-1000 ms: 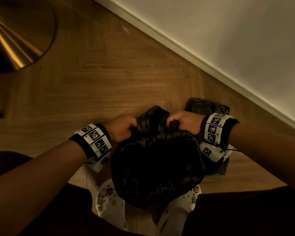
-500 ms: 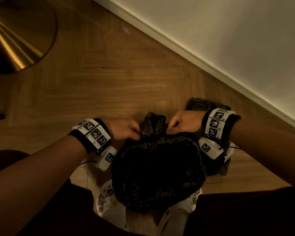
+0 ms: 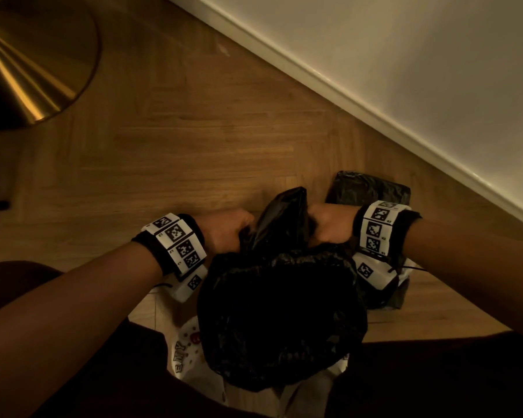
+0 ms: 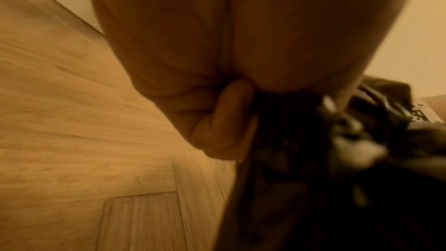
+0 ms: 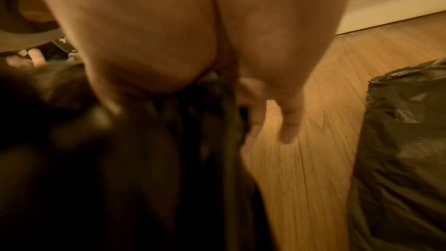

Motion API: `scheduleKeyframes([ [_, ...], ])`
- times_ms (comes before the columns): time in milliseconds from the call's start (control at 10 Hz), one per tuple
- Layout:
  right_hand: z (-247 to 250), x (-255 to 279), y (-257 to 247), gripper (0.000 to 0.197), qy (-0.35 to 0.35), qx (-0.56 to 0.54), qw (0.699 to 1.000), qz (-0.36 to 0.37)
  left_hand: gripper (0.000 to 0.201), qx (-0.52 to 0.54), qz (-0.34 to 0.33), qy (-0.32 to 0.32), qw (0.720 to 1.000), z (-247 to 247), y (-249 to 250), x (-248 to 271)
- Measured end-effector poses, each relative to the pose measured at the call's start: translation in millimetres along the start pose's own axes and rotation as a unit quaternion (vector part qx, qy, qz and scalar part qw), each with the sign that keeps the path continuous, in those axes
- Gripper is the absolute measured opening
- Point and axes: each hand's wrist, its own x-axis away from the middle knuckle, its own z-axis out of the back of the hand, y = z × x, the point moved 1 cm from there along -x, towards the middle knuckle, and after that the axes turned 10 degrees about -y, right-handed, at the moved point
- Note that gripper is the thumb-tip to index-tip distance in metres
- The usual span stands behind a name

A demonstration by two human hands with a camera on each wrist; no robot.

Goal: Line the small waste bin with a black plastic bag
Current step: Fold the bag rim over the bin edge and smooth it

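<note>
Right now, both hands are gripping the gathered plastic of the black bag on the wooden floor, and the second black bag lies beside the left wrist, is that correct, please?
Not quite: the second black bag lies beside the right wrist, by the right hand, as the head view shows. The left hand and the right do grip the black bag on the wooden floor.

A home room, dimly and warmly lit: wood-plank floor [image 3: 169, 152], white skirting board [image 3: 359, 107] under a plain pale wall [image 3: 404, 49], a round brass-coloured furniture base [image 3: 28, 61], and white clogs [image 3: 187, 354].

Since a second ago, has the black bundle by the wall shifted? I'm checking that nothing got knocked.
No. The black bundle lies at the same gap from the skirting board, behind the right hand.
</note>
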Motion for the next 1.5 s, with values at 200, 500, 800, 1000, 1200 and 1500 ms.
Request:
scheduleKeyframes([
  [200, -8.0, -4.9, 0.4, 0.034, 0.078, 0.123, 0.986, -0.077, 0.042, 0.016, 0.027, 0.016, 0.999, 2.8, 3.7, -2.2],
  [500, -2.3, -0.8, 5.7, 0.028, 0.019, 0.031, 0.999, -0.034, 0.037, 0.254, 0.054, -0.032, 0.965, 1.9, 14.7, 0.9],
  [800, -0.4, -0.1, -4.7, 0.054, 0.040, 0.096, 0.994, -0.038, 0.040, 0.058, 0.086, -0.007, 0.995, 0.6, 9.5, 0.5],
  [1000, -8.9, -0.2, -3.7, 0.024, 0.086, 0.122, 0.989, 0.001, 0.017, -0.006, 0.056, 0.040, 0.998, -1.7, 14.7, 1.9],
  [1200, -17.9, -4.4, -4.3, 0.030, 0.067, 0.156, 0.983, 0.066, 0.022, -0.043, 0.012, 0.016, 0.999, -11.7, 17.7, -2.0],
  [1500, -8.2, 15.9, -3.5, 0.042, -0.056, 0.159, 0.986, 0.012, 0.033, 0.040, 0.036, -0.089, 0.995, -3.7, 25.7, 0.2],
])
